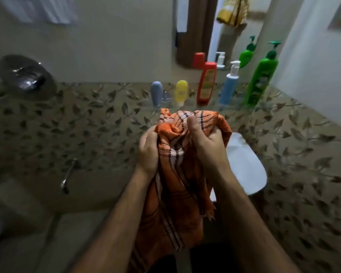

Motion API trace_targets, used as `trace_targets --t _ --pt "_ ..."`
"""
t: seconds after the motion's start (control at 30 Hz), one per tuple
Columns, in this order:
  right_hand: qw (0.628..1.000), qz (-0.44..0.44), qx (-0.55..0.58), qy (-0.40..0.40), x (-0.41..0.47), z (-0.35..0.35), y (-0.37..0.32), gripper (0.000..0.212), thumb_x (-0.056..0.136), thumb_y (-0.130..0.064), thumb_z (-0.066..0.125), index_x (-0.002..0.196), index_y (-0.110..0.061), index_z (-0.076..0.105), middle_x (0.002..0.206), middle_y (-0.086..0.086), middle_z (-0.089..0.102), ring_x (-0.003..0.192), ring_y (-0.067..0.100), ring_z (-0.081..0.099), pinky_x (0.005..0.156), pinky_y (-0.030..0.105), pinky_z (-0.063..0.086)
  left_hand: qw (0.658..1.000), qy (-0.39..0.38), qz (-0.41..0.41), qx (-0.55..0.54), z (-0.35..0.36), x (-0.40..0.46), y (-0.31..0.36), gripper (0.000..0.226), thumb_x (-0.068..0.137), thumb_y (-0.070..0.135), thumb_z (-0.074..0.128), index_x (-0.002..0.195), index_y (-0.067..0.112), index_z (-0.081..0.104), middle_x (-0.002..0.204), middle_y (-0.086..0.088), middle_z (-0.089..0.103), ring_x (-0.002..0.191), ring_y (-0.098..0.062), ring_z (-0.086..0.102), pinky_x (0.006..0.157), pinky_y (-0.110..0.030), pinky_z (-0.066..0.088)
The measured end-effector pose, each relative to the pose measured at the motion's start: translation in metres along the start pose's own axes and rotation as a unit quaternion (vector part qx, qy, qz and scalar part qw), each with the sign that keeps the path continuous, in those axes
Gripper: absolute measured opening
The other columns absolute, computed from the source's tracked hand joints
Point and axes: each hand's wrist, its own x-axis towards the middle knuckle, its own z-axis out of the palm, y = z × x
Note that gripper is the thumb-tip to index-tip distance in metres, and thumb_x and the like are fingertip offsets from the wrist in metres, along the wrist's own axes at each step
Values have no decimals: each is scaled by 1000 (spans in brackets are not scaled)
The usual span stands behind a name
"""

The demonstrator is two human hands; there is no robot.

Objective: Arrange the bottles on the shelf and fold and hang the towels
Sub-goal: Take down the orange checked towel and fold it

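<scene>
1. Centrally, an orange checked cotton towel (177, 154) is bunched between both hands, its lower part hanging down between the forearms.
2. Left hand (149, 150) grips the towel's left edge, fingers curled into the cloth; right hand (207, 142) clutches the right side, thumb pressed into the folds.
3. Just beyond the towel, bottles stand in a row on a shelf: grey-blue tube (156, 93); yellow tube (181, 92); red bottle (206, 83); blue pump bottle (229, 85); tall green pump bottle (263, 75).
4. Up right, a yellow cloth (232, 12) hangs; a white basin (244, 164) sits behind the right wrist.
</scene>
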Motion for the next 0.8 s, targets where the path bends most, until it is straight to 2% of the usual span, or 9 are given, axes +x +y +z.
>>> trace_targets --t 0.07,0.13,0.23,0.33,0.4,0.47,0.6,0.7,0.8 --pt "999 42 -2 -24 -14 15 10 30 91 -41 64 79 -15 71 85 -1 75 90 12 72 87 29 56 998 57 -23 36 -44 -14 -4 36 92 0 32 73 13 60 64 22 66 67 13 54 66 -5 40" --pt "995 77 10 -60 -29 35 20 27 90 -34 67 82 -9 73 87 6 76 92 22 72 89 39 57 989 118 -51 68 -95 -29 -9 31 92 -1 36 76 7 61 73 18 67 75 13 55 69 -5 38" --pt "985 106 -10 -137 -51 64 28 18 93 -20 65 91 -4 73 89 7 76 91 19 72 84 32 57 979 163 -93 73 -157 -54 -14 36 93 -7 36 72 14 57 73 6 58 62 11 54 64 -10 42" --pt "969 142 -40 -197 -71 89 34 31 92 -28 67 90 3 70 85 7 73 84 16 69 79 32 56 965 215 -137 58 -204 -79 -19 36 92 -4 39 66 16 54 62 7 54 56 2 52 56 -16 42" --pt "968 153 -42 -195 -81 102 38 36 90 -30 69 94 6 69 94 19 74 91 27 71 87 46 57 957 226 -179 35 -227 -95 -20 31 91 1 44 69 17 59 61 7 60 61 -7 56 58 -22 46" --pt "970 165 -30 -178 -88 112 37 32 90 -25 70 97 6 68 100 27 71 91 31 71 89 54 56 950 224 -215 20 -244 -109 -21 21 91 6 50 81 16 65 72 0 68 69 -14 65 62 -25 52" --pt "970 165 -81 -161 -91 123 33 24 86 -24 73 96 -2 71 91 18 75 86 28 74 82 49 60 944 221 -243 25 -265 -130 -24 12 91 14 60 101 12 66 98 -16 72 91 -30 71 80 -39 58" --pt "967 138 -149 -152 -88 124 34 22 83 -32 75 85 -11 74 80 10 76 80 25 74 78 49 60 953 215 -212 -13 -263 -133 -14 10 96 11 56 96 11 66 95 -16 71 87 -26 69 83 -40 56" --pt "962 141 -159 -173 -86 126 38 19 84 -32 75 89 -14 74 82 8 76 81 22 74 81 48 60 964 184 -182 -54 -248 -122 4 16 99 11 51 91 14 64 86 -8 71 81 -19 69 77 -33 56"
